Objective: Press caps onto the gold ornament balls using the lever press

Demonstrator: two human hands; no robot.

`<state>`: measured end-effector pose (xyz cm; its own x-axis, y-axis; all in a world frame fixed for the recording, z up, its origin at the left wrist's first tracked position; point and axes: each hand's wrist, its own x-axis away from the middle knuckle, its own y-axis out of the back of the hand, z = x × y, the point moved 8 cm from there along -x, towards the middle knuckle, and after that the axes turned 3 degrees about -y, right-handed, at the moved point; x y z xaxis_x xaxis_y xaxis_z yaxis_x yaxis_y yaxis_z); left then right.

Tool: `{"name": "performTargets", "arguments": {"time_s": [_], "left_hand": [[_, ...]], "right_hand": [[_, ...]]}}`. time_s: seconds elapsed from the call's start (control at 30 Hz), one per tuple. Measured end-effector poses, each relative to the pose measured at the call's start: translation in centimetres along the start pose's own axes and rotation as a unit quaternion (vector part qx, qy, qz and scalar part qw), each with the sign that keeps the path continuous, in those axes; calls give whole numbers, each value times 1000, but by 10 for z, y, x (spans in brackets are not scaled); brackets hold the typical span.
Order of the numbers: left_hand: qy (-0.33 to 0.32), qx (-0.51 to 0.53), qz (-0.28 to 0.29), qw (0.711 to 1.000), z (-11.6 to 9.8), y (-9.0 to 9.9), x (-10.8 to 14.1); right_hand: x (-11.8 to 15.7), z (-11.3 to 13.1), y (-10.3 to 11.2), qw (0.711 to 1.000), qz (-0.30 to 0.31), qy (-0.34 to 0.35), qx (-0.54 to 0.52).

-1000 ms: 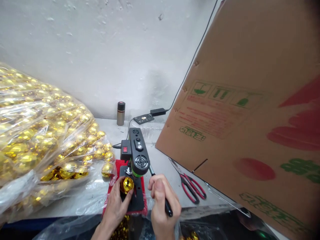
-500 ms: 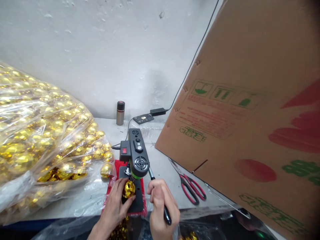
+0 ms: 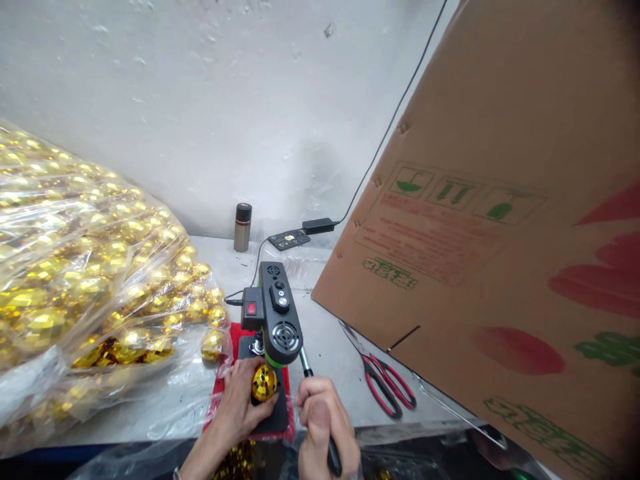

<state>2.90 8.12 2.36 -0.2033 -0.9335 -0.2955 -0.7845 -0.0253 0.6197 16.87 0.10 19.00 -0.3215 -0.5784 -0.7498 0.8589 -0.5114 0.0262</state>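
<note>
A gold faceted ball (image 3: 264,383) sits at the front of a small black machine (image 3: 281,310), over its black base plate. The fingers and thumb of my left hand (image 3: 239,403) are wrapped round the ball. My right hand (image 3: 324,420) is closed round the black grip of the machine's lever (image 3: 334,459), to the right of the base. Under the base lies a red cloth (image 3: 214,404).
A clear plastic bag (image 3: 115,247) full of gold balls fills the left. Red-handled scissors (image 3: 387,387) lie on the right, beside a large cardboard box (image 3: 450,267). A bottle (image 3: 243,228) and a black adapter (image 3: 319,226) stand near the wall.
The lever's grip and my right hand are slightly lower in the view. My left hand still holds the ball, which has turned a little and sits slightly further right.
</note>
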Motion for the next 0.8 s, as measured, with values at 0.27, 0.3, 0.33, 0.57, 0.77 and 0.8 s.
{"name": "performTargets", "arguments": {"time_s": [0.27, 0.3, 0.33, 0.57, 0.77, 0.8], "left_hand": [[4, 3, -14, 1000, 1, -2, 1], [2, 4, -14, 1000, 1, -2, 1], [2, 5, -14, 1000, 1, -3, 1], [12, 6, 10, 1000, 2, -7, 1], [8, 9, 8, 1000, 2, -8, 2], [7, 9, 7, 1000, 2, -8, 2]], "right_hand": [[26, -14, 0, 996, -24, -89, 20], [24, -12, 0, 995, -28, -89, 20], [22, -10, 0, 995, -33, -88, 20], [9, 2, -1, 995, -51, -85, 33], [25, -10, -2, 992, -66, -106, 31], [26, -12, -2, 992, -69, -102, 26]]}}
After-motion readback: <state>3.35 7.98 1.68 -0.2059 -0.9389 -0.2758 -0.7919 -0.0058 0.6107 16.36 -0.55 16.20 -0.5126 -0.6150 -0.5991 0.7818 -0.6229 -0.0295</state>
